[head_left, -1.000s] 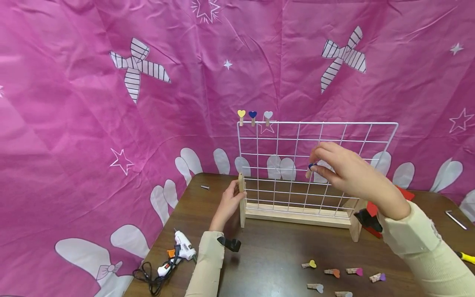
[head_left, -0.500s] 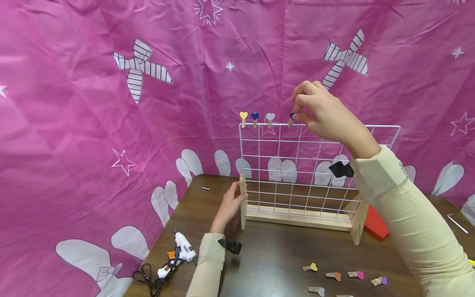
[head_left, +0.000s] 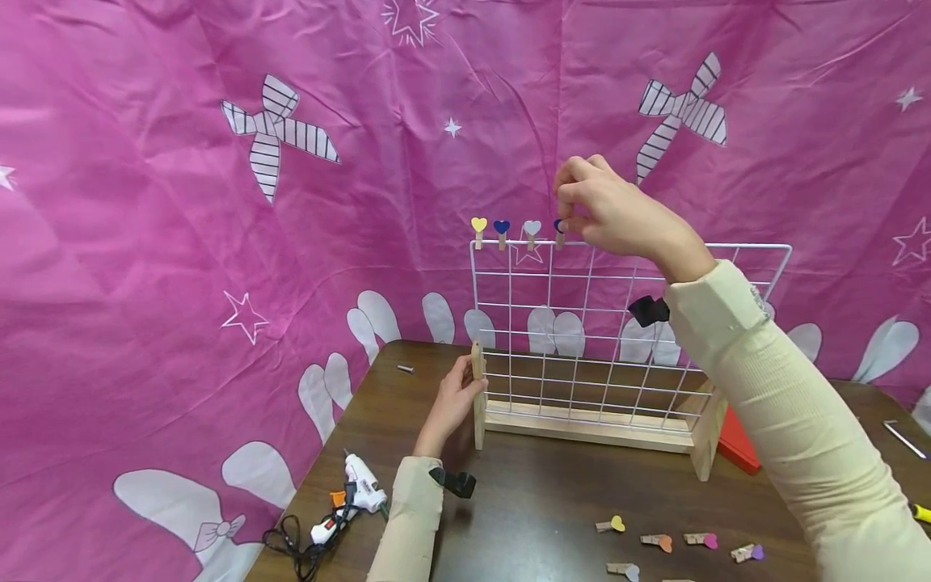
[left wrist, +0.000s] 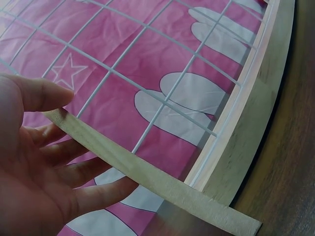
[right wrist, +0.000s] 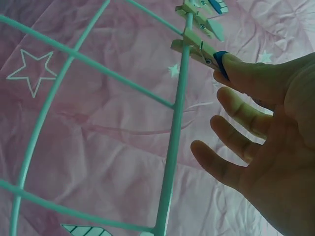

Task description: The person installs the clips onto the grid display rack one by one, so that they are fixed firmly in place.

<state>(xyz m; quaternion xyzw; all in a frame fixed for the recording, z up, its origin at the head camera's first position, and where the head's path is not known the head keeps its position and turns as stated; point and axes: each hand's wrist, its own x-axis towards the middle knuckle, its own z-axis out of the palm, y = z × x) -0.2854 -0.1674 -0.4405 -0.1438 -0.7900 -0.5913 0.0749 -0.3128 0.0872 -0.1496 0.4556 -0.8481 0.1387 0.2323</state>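
Blue-heart clothespin (right wrist: 201, 50) stood at the top wire (right wrist: 175, 123) of the white grid (left wrist: 112, 70), its wooden nose across the bar. It came fourth from the left end, after a yellow-heart clip (head_left: 478, 225), a second blue clip (head_left: 502, 229) and a white-heart clip (head_left: 532, 229), all upright on the same wire. The right hand (head_left: 624, 210) pinched it by the heart end, thumb over the blue heart and a fingertip partly hidden behind; the other fingers stood apart from one another, touching nothing. Meanwhile the left hand (head_left: 447, 406) held the wooden upright (left wrist: 153, 178), thumb on one side near its top and fingers, slightly spread, on the other — apparently to steady the frame.

The step in hand looked to be seating this clip in the row. Whether its spring was being squeezed could not be told. The next move, as I judged it, called for easing the pinch once the clip gripped, then drawing straight back so as not to twist it. On the table (head_left: 524, 509) lay spares with yellow (head_left: 611, 525), orange (head_left: 657, 542), pink (head_left: 701, 540), purple (head_left: 747, 553) and pale hearts (head_left: 624, 571)
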